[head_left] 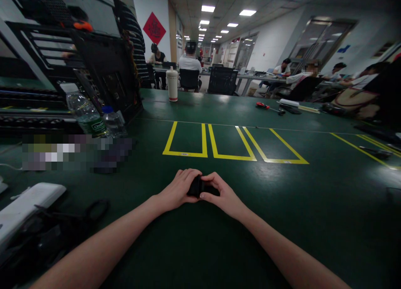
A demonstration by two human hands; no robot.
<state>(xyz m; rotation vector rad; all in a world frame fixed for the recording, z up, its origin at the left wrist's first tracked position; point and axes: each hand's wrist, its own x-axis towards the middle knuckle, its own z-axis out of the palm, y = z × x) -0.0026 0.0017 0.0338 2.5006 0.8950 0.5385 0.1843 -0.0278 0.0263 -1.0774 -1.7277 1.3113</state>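
Both my hands meet over the dark green table, around a small black object whose kind I cannot make out. My left hand wraps over its left side, fingers curled round it and partly hidden. From the right, my right hand pinches the object's edge between thumb and fingers. Just beyond the hands lie rectangles of yellow tape stuck to the table.
At left are a power strip, black cables, a green-labelled bottle, a blue-capped bottle and an opened computer case. A white tumbler and a red screwdriver stand farther back. Several people sit beyond.
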